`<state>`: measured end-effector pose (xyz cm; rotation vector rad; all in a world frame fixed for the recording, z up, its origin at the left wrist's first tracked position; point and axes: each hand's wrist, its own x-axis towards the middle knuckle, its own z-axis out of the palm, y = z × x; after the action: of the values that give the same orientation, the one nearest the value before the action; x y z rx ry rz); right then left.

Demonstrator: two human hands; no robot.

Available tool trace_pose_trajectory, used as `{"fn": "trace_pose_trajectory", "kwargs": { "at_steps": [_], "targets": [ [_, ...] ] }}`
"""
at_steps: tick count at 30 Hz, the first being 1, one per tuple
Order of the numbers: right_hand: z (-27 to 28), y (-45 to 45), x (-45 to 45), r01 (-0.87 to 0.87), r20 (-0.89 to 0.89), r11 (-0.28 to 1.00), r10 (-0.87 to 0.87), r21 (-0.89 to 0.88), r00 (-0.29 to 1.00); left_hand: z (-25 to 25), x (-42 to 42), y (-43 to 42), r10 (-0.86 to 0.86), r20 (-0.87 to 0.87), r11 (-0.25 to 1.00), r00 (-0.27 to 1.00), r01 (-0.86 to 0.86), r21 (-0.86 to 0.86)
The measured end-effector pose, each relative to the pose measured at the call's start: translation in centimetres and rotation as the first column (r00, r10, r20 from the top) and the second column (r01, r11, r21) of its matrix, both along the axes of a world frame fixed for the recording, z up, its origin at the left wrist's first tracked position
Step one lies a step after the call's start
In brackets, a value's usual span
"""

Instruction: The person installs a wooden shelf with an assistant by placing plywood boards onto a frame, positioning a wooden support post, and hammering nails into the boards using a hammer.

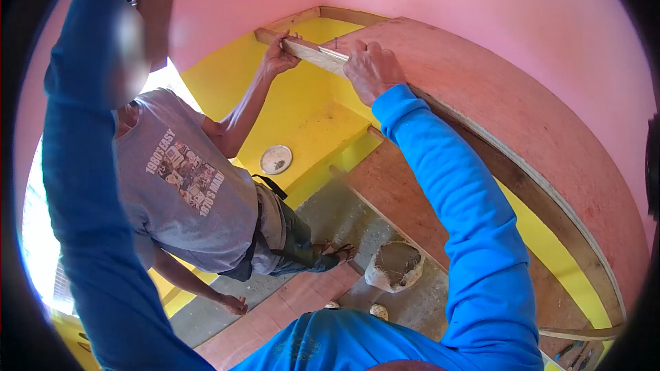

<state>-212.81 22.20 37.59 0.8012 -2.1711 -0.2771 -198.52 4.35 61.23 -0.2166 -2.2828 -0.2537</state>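
Note:
My right hand (375,72) is closed at the edge of a pink-topped board. A thin silvery bar-like tool (333,53) sticks out of its fist to the left, along a wooden batten (313,51). A thin dark upright piece, perhaps a nail, stands beside the tool. A co-worker's hand (280,56) grips the batten near its left end. My left arm (86,96) is raised along the left side. Its wrist wears something shiny, and the fingers are hidden or cut off at the top edge. A dark brown upright shape (159,17) is beside it, too unclear to name.
The pink board (481,75) curves along the pink wall. A co-worker in a grey T-shirt (189,172) stands close on the left. Below are a yellow ledge (320,134) with a round lid (276,160), a brown panel (405,185), and a pale bucket (381,279) on the floor.

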Motion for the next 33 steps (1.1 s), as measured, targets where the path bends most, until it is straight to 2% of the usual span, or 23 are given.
{"fn": "trace_pose_trajectory", "kwargs": {
  "at_steps": [1, 2, 4, 5, 7, 8, 10, 11, 13, 15, 17, 19, 20, 21, 22, 23, 24, 26, 27, 29, 32, 33],
  "targets": [
    [0.0, 0.0, 0.0, -0.002, 0.009, 1.000, 0.002, -0.004, 1.000, -1.4, -0.5, 0.4, -0.027, -0.054, 0.999, 0.998, 0.028, 0.020],
    [0.1, 0.0, 0.1, -0.007, 0.013, 1.000, 0.007, -0.013, 1.000, -3.5, -1.7, -0.5, -0.039, -0.045, 0.997, 0.998, 0.036, -0.065],
    [-0.4, -0.6, -0.5, -0.033, 0.114, 0.967, 0.063, -0.252, 0.991, -8.5, -3.4, -1.9, -0.063, 0.032, 0.944, 0.997, 0.070, -0.321],
    [-0.8, -0.6, -0.7, -0.030, 0.170, 0.932, 0.097, -0.360, 0.981, -11.0, -3.1, -1.2, -0.064, 0.148, 0.934, 0.987, 0.111, -0.339],
    [-0.6, -0.1, -0.2, -0.021, 0.108, 0.975, 0.046, -0.221, 0.993, -11.1, -0.7, 1.0, -0.051, 0.407, 0.982, 0.912, 0.119, -0.145],
    [-0.4, -0.1, 0.2, -0.013, 0.074, 0.987, 0.025, -0.157, 0.997, -9.9, 0.1, 1.4, -0.056, 0.436, 0.994, 0.898, 0.090, -0.057],
    [0.6, 0.3, 0.3, -0.009, 0.015, 0.997, 0.011, -0.080, 1.000, -6.2, 1.2, 1.4, -0.058, 0.326, 0.998, 0.943, 0.055, 0.019],
    [0.2, 0.1, 0.5, -0.010, 0.012, 0.999, 0.010, -0.040, 1.000, -3.8, 0.7, 0.5, -0.028, 0.242, 0.999, 0.970, 0.032, -0.015],
    [0.3, 0.1, 0.4, -0.009, 0.019, 1.000, 0.010, -0.029, 1.000, -1.0, 0.7, 1.1, -0.056, 0.030, 0.996, 0.998, 0.054, 0.076],
    [0.1, 0.1, 0.2, -0.003, 0.035, 1.000, 0.004, -0.029, 0.999, -2.3, -0.5, 1.5, -0.086, -0.079, 0.993, 0.993, 0.092, 0.068],
    [0.3, 0.2, 0.4, -0.006, 0.037, 0.999, 0.007, -0.040, 0.999, -6.7, -3.0, -1.0, -0.089, -0.050, 0.981, 0.995, 0.078, -0.180],
    [-0.3, 0.1, -0.6, -0.035, 0.031, 0.989, 0.040, -0.145, 0.999, -12.4, -3.2, -0.8, -0.104, 0.154, 0.937, 0.983, 0.149, -0.317],
    [-0.5, -0.2, -0.9, -0.062, 0.028, 0.980, 0.068, -0.187, 0.997, -13.3, -2.0, -0.1, -0.094, 0.303, 0.948, 0.948, 0.178, -0.262],
    [-0.8, -0.5, -0.2, -0.054, 0.031, 0.988, 0.059, -0.146, 0.998, -12.9, -0.9, 0.3, -0.076, 0.416, 0.966, 0.906, 0.170, -0.194],
    [-0.9, -0.5, 0.5, -0.046, 0.026, 0.993, 0.049, -0.106, 0.998, -11.6, -0.4, 0.1, -0.046, 0.463, 0.976, 0.885, 0.139, -0.168],
    [0.0, -0.2, 0.5, -0.023, -0.002, 0.997, 0.023, -0.074, 1.000, -8.9, 2.0, 1.7, -0.186, 0.427, 0.981, 0.885, 0.145, 0.126],
    [0.5, -0.2, 0.2, -0.013, -0.021, 0.998, 0.011, -0.058, 1.000, -6.3, 2.4, 0.9, -0.141, 0.356, 0.986, 0.924, 0.098, 0.137],
    [0.0, -0.5, 0.0, 0.008, -0.024, 1.000, -0.009, -0.012, 1.000, 0.3, 0.6, -4.2, -0.072, 0.183, 0.996, 0.980, 0.079, -0.033],
    [-0.1, -0.5, -0.1, 0.004, -0.022, 1.000, -0.004, -0.006, 1.000, 1.9, -0.1, -5.2, -0.144, 0.073, 0.989, 0.987, 0.146, -0.011],
    [0.1, -0.5, 0.1, 0.002, -0.017, 1.000, -0.002, -0.010, 1.000, 0.7, 1.7, 4.8, -0.161, -0.329, 0.918, 0.930, 0.263, 0.296],
    [-0.7, -1.0, -0.9, -0.004, -0.024, 0.996, 0.002, -0.092, 1.000, -4.7, 1.6, 5.1, -0.159, -0.298, 0.985, 0.941, 0.172, 0.016],
    [-0.6, -1.1, -1.1, -0.006, 0.014, 0.980, 0.009, -0.200, 1.000, -7.6, 0.7, 4.5, -0.152, -0.278, 0.988, 0.948, 0.137, -0.072]
  ]
}}
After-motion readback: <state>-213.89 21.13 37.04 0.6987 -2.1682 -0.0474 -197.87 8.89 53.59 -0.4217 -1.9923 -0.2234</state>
